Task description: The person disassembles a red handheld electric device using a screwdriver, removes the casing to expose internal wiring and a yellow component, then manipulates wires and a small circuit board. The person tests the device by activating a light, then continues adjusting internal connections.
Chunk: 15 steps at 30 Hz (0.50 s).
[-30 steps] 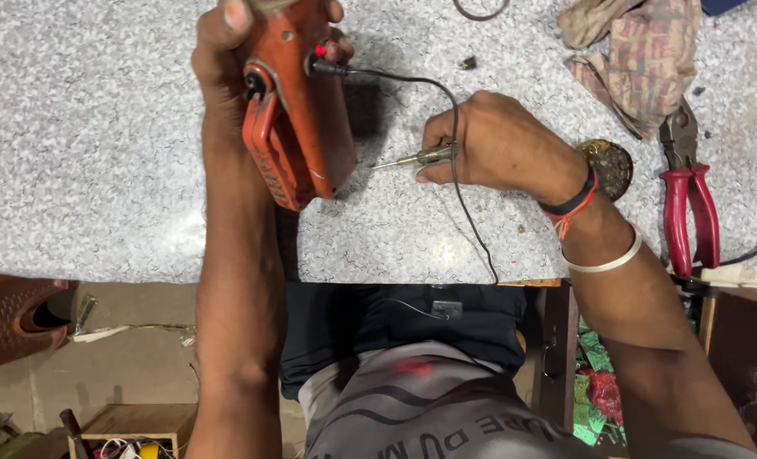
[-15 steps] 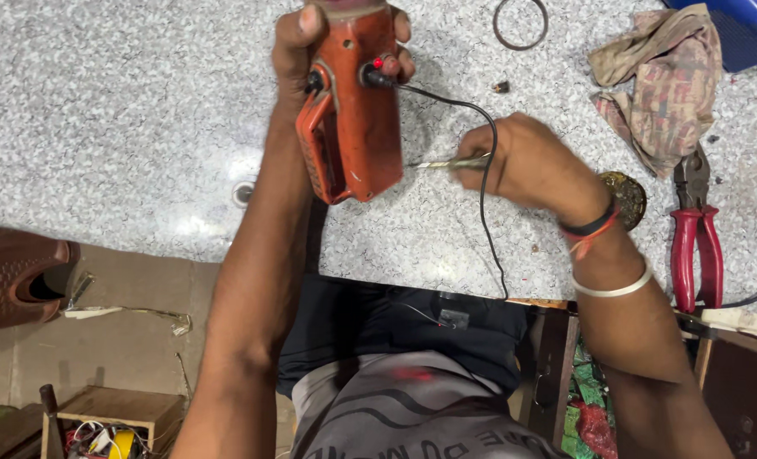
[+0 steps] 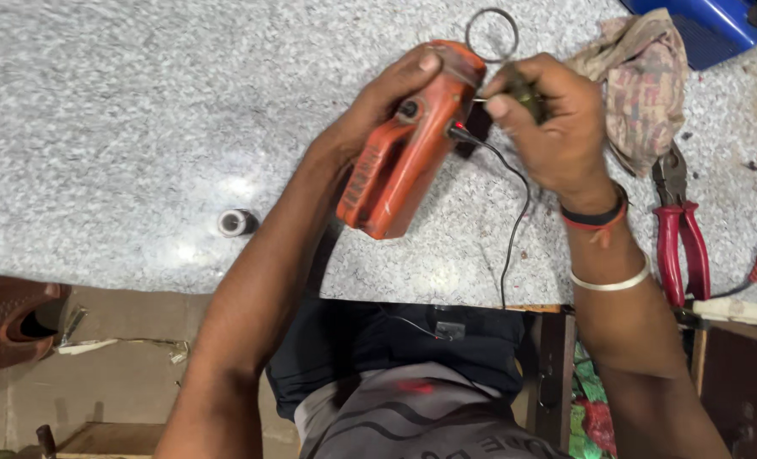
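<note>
Fingers (image 3: pixel 421 68) grip orange tool (image 3: pixel 408 144); right hand (image 3: pixel 548 127) holds screwdriver (image 3: pixel 527 93).

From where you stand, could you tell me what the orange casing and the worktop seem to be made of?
Orange casing: probably moulded plastic, matt and scuffed, with raised ribs and rounded edges. Worktop: apparently polished stone, perhaps granite, speckled grey-white with glossy light reflections.

Both forearms bare, no sleeves. Right wrist: black band with red edge (image 3: pixel 597 218), plain silver bangle (image 3: pixel 609 280) just below it toward the elbow. Torso, below the bangle: grey shirt (image 3: pixel 412 421) with dark wavy stripes; dark trousers (image 3: pixel 370 348)
</note>
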Tool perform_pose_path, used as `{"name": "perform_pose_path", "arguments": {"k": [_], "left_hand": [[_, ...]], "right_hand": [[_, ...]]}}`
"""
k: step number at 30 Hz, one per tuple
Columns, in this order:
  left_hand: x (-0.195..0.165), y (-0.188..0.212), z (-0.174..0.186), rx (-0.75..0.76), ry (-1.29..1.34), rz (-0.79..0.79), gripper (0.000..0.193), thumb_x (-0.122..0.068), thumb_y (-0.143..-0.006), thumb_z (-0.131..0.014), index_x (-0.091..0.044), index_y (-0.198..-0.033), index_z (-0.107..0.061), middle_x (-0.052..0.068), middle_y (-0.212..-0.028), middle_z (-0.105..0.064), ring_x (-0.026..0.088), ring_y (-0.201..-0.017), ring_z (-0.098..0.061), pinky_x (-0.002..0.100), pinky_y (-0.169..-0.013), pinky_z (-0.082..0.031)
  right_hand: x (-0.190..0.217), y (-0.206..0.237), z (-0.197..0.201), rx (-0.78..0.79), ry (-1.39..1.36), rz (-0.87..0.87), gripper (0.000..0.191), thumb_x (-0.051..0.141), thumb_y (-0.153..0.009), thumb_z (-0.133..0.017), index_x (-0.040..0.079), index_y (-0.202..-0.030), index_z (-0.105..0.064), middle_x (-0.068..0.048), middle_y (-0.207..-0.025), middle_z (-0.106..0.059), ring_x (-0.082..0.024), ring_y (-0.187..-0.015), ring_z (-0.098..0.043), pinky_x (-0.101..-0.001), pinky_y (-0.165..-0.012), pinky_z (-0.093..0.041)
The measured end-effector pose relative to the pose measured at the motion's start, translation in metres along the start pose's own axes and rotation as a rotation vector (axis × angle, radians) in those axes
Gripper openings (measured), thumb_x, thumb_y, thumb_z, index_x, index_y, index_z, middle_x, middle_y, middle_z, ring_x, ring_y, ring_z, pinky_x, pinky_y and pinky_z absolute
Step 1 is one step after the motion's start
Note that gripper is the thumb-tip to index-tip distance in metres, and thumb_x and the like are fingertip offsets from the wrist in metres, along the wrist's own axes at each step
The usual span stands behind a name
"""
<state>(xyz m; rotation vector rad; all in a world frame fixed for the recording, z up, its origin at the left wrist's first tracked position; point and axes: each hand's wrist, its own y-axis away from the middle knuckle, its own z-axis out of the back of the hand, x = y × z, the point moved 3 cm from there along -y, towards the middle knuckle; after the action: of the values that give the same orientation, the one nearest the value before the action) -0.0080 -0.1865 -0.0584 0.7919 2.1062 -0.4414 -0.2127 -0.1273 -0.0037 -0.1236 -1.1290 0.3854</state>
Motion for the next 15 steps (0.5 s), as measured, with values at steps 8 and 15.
{"name": "perform_pose_path", "arguments": {"k": [8, 15], "left_hand": [[0.028, -0.025, 0.018, 0.05, 0.097, 0.042, 0.057, -0.044, -0.101, -0.064, -0.001, -0.137, -0.057, 0.013, -0.121, -0.066, 0.019, -0.108, -0.068, 0.034, -0.095, -0.059], [0.029, -0.026, 0.02, 0.032, 0.098, 0.066, 0.058, -0.045, -0.098, -0.064, -0.001, -0.135, -0.058, 0.012, -0.117, -0.067, 0.019, -0.102, -0.068, 0.034, -0.089, -0.06]], "right_hand": [[-0.001, -0.018, 0.001, 0.039, 0.285, 0.067, 0.012, 0.008, -0.109, -0.076, 0.002, -0.116, -0.069, -0.002, -0.086, -0.064, -0.006, -0.067, -0.055, -0.0227, -0.06, -0.04], [0.0, -0.016, -0.006, 0.038, 0.31, 0.17, 0.011, 0.007, -0.111, -0.077, 0.0, -0.112, -0.069, -0.005, -0.096, -0.07, -0.009, -0.082, -0.065, -0.0241, -0.072, -0.049]]}}
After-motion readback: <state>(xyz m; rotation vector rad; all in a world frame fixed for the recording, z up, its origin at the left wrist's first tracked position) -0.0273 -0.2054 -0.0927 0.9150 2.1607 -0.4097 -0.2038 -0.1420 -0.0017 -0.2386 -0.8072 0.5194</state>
